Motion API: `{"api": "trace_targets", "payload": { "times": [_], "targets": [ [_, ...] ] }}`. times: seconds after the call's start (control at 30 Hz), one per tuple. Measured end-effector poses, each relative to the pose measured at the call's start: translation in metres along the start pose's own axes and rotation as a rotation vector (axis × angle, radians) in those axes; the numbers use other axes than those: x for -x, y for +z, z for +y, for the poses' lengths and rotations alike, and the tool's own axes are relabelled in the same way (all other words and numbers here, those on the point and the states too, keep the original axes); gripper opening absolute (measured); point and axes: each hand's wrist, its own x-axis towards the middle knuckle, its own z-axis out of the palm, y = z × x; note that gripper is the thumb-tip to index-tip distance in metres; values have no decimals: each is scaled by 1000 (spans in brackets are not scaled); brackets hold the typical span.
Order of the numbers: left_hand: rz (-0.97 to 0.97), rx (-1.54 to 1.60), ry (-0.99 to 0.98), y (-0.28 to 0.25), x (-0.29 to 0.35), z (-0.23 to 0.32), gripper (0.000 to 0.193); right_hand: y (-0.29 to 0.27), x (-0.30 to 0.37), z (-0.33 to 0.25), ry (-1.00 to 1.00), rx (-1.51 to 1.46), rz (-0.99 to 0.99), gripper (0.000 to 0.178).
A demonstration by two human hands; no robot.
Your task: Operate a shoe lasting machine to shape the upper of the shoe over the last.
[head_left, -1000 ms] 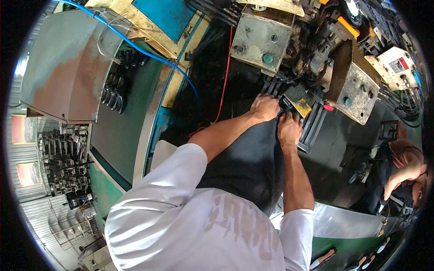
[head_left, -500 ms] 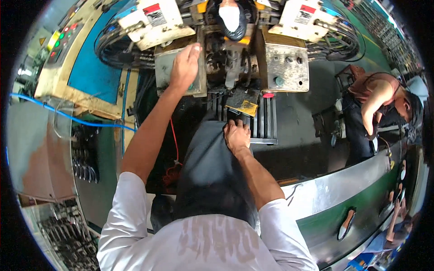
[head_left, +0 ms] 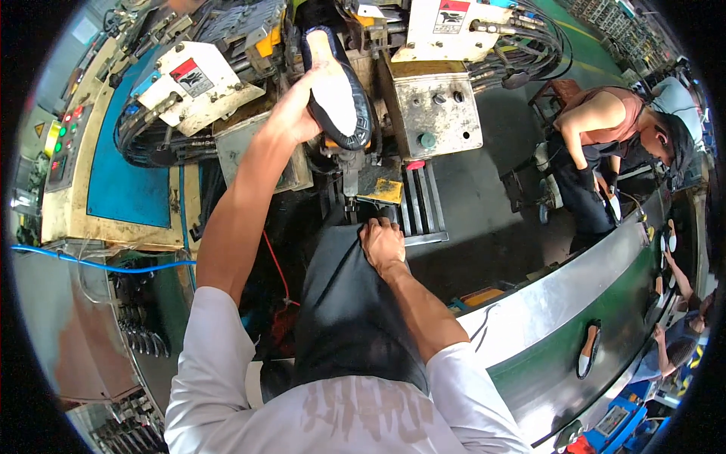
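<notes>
In the upper middle, my left hand (head_left: 297, 113) is closed on the side of a black shoe upper (head_left: 358, 121), which has a white sole face and a last inside. The shoe is at the front of a machine (head_left: 389, 64), toe toward me, and hides some of my fingers. My right hand (head_left: 383, 242) rests on the knee of my dark trousers (head_left: 340, 295), its fingers apart and holding nothing. Just beyond it is a black and yellow foot pedal (head_left: 388, 191).
A control box (head_left: 432, 113) with knobs stands right of the shoe. To the left is a panel with lit buttons (head_left: 68, 144). A seated co-worker (head_left: 597, 144) handles a shoe at the right. Another shoe (head_left: 587, 348) lies on the green conveyor belt (head_left: 544, 359).
My left hand has reached forward and taken hold of the shoe at the machine. The view has shifted, and my right hand stays on my knee.
</notes>
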Motion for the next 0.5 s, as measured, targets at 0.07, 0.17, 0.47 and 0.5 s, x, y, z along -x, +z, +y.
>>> {"api": "trace_targets", "payload": {
  "times": [0.07,0.17,0.47,0.5],
  "targets": [
    [100,-40,25,3,8,-1,47,3,0,2,-7,-11,8,36],
    [-25,-68,-4,4,39,14,49,7,5,2,-30,-34,57,35],
    [-87,15,81,-37,197,-22,54,18,4,-7,-91,47,76,33],
    [-16,-38,115,-55,211,-33,60,19,5,-10,-141,61,95,32]
  ]
}}
